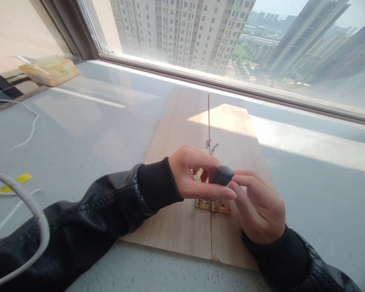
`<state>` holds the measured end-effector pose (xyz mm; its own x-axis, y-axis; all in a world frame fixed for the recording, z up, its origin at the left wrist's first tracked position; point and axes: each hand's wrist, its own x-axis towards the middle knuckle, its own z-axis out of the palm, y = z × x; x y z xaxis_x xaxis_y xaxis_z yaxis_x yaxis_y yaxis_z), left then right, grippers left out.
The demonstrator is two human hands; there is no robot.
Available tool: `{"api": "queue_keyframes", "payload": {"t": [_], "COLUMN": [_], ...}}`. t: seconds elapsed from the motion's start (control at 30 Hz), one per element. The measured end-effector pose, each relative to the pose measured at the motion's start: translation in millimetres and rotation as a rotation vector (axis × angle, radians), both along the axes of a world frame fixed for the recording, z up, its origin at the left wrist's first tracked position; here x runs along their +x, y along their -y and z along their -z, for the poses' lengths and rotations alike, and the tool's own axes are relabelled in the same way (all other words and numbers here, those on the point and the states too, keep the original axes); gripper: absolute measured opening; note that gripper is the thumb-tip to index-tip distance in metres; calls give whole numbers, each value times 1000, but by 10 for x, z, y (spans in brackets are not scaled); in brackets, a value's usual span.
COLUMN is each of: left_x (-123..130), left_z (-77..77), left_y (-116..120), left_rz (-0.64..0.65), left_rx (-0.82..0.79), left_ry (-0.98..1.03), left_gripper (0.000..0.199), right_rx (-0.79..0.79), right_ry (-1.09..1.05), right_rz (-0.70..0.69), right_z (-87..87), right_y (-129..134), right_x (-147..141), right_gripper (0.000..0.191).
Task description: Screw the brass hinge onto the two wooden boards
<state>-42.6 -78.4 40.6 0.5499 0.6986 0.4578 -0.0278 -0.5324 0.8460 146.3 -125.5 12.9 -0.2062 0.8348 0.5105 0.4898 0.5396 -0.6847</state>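
Observation:
A dark, rounded object (pixel 222 175), perhaps a tool handle, is pinched between the thumb and fingers of my left hand (pixel 197 174). My right hand (pixel 260 207) is closed, its thumb and fingertips meeting at the right end of that object; whether it grips anything else is hidden. Beneath both hands a brass hinge (pixel 222 207) lies across the seam of two pale wooden boards (pixel 182 231). The upper part of the hinge is partly covered by my left hand. Several small screws (pixel 213 148) rest near the seam, just beyond my hands.
The boards lie on a speckled pale countertop (pixel 109 142) beside a large window. A yellowish packet (pixel 50 71) sits at the back left. White cables (pixel 33 125) run along the left side, one with a yellow tag (pixel 15 182); a thick one loops close to my left sleeve.

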Motion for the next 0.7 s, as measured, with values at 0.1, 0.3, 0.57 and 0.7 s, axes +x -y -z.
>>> {"api": "queue_keyframes", "payload": {"t": [0.1, 0.3, 0.57, 0.7], "left_x": [21, 27, 49, 66], "left_z": [12, -11, 8, 21], "left_y": [1, 9, 2, 2], "left_rz": [37, 52, 67, 61], "left_rx": [60, 126, 191, 225], "left_ry": [44, 18, 12, 50], "left_gripper": [20, 19, 20, 22], "right_rx": [-30, -52, -53, -66], "right_ry": [-16, -22, -29, -34], "right_rz": [-14, -40, -31, -22], "right_z": [7, -4, -23, -27], "right_y": [0, -2, 1, 7], "right_x": [3, 8, -6, 3], "right_gripper": [11, 9, 8, 9]}}
